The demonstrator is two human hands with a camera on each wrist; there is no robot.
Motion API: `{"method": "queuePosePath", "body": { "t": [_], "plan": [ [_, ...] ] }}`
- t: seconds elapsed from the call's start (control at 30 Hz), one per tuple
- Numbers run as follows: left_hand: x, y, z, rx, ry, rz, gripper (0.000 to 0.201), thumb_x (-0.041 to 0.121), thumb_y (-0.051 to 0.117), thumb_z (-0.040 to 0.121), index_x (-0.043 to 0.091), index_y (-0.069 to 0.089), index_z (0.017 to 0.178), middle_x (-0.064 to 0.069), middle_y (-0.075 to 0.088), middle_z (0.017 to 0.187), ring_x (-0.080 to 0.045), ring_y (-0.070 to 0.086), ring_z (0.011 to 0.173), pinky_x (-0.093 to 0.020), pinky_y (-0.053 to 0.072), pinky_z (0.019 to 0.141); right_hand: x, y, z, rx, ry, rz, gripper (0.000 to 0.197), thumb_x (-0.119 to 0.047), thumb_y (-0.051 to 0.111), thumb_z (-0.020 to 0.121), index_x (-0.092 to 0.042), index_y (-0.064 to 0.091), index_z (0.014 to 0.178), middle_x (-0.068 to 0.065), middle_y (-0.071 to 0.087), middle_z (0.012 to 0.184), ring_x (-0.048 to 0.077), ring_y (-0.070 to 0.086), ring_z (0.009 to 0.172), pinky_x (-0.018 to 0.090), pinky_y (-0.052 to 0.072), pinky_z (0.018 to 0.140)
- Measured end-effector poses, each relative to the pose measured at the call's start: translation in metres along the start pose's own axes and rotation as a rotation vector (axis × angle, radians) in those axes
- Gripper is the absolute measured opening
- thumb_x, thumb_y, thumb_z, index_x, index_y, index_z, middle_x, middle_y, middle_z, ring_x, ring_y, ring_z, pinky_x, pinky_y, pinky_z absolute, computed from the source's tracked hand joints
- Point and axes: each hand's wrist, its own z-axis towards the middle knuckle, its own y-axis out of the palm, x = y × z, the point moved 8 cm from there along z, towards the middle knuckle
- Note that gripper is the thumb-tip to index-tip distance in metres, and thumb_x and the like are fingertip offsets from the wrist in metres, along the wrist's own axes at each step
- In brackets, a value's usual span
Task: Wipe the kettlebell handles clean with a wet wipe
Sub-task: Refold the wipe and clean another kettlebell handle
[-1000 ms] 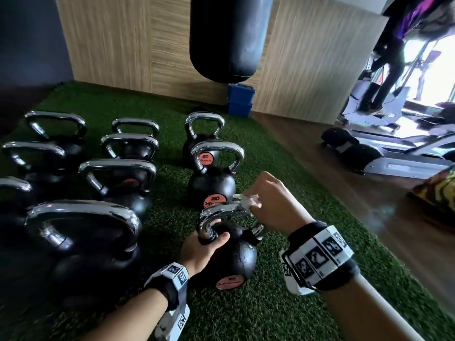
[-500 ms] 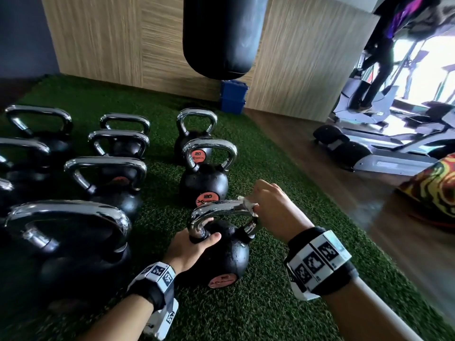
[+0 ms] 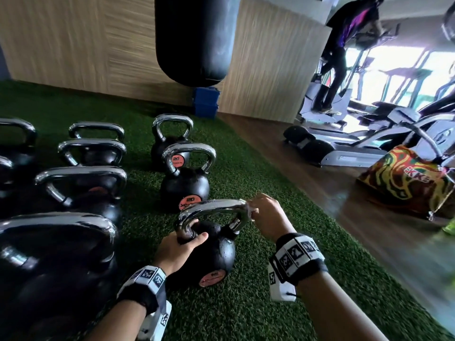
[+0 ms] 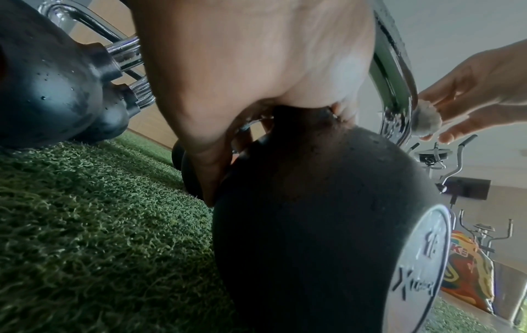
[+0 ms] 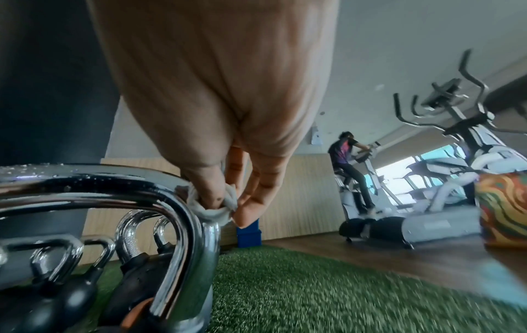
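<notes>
A black kettlebell [image 3: 216,252] with a wet chrome handle [image 3: 214,207] stands on the green turf in front of me. My left hand [image 3: 181,247] grips the base of the handle's left leg, thumb across the black body [image 4: 328,214]. My right hand [image 3: 267,215] pinches a small bunched white wet wipe [image 3: 250,209] against the handle's right bend. In the right wrist view the wet wipe [image 5: 212,208] sits between thumb and fingertips on the chrome handle [image 5: 159,193]. In the left wrist view the wet wipe [image 4: 426,121] shows beside the handle [image 4: 390,74].
Several more chrome-handled kettlebells stand in rows to the left and behind, the nearest [image 3: 184,183] just beyond mine. A black punching bag [image 3: 197,38] hangs ahead. Wood floor, exercise machines with a person [image 3: 344,45] on one, and a colourful bag [image 3: 403,178] lie right.
My right hand with the wipe has slid a little down the handle's right bend. The head view has shifted slightly; the left hand keeps its grip.
</notes>
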Motion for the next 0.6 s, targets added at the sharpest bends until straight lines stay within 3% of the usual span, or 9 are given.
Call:
{"method": "queuePosePath", "body": {
  "t": [0.1,0.23,0.37,0.47,0.6],
  "plan": [
    [-0.002,0.001,-0.002,-0.021,-0.048,0.014,0.070,0.081,0.062,0.059,0.050,0.069,0.121,0.007,0.076,0.109,-0.019,0.070,0.103,-0.028,0.053,0.092,0.009,0.006,-0.008,0.010,0.037,0.041,0.018,0.001,0.067,0.089,-0.004,0.078,0.102,0.010,0.069,0.099,0.021,0.060,0.088,0.020,0.037,0.072],
    [0.002,-0.002,-0.007,-0.015,-0.081,0.038,0.078,0.080,0.060,0.060,0.031,0.074,0.118,0.001,0.076,0.110,-0.023,0.069,0.103,-0.031,0.053,0.094,0.018,0.014,-0.010,-0.021,0.100,0.030,0.017,-0.006,0.065,0.093,-0.013,0.080,0.100,-0.001,0.059,0.086,0.016,0.054,0.080,0.018,0.029,0.060],
    [0.002,-0.003,-0.011,-0.022,-0.105,0.060,0.076,0.081,0.061,0.062,0.030,0.074,0.116,0.002,0.076,0.106,-0.021,0.069,0.098,-0.030,0.052,0.092,0.027,0.022,-0.011,-0.012,0.185,0.080,0.017,-0.006,0.065,0.093,-0.013,0.080,0.095,-0.003,0.061,0.082,0.015,0.055,0.077,0.024,0.033,0.065],
    [0.001,-0.005,-0.011,-0.016,-0.135,0.061,0.063,0.079,0.070,0.069,0.025,0.075,0.101,0.002,0.075,0.099,-0.020,0.069,0.091,-0.030,0.055,0.089,0.035,0.031,-0.015,-0.045,0.235,0.199,0.016,-0.005,0.064,0.092,-0.010,0.080,0.089,0.000,0.066,0.075,0.018,0.058,0.069,0.029,0.043,0.067],
    [0.000,-0.007,-0.012,-0.074,-0.149,0.121,0.059,0.083,0.070,0.068,0.030,0.073,0.094,0.014,0.070,0.086,-0.006,0.065,0.078,-0.022,0.049,0.068,0.045,0.043,-0.017,-0.058,0.275,0.283,0.018,-0.003,0.065,0.091,-0.013,0.080,0.090,-0.003,0.069,0.074,0.014,0.058,0.066,0.029,0.048,0.065]
  ]
}}
